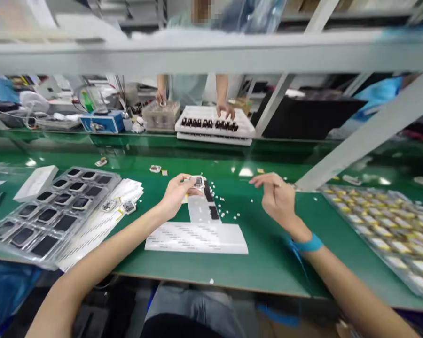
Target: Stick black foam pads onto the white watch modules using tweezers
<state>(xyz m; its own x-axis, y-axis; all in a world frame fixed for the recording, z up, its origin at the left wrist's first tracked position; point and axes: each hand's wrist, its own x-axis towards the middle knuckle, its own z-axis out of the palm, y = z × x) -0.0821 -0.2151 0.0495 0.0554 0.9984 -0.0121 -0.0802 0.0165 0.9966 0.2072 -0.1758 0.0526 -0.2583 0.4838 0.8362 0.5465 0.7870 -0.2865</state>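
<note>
Electronics assembly line – green bench (pixel 268 263), part trays (pixel 49 211)

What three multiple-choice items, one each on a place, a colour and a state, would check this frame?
1. Where does the clear tray of dark square parts lie?
A. left of the hands
B. right of the hands
C. on the far shelf

2. What colour is the wristband on the right hand?
A. red
B. blue
C. yellow

3. What is the left hand doing?
A. lying flat
B. pinching a small part
C. gripping tweezers

Key: 1 A, the tray sits at the left edge; 2 B, the band is blue; 3 B, fingertips close on the part.
</note>
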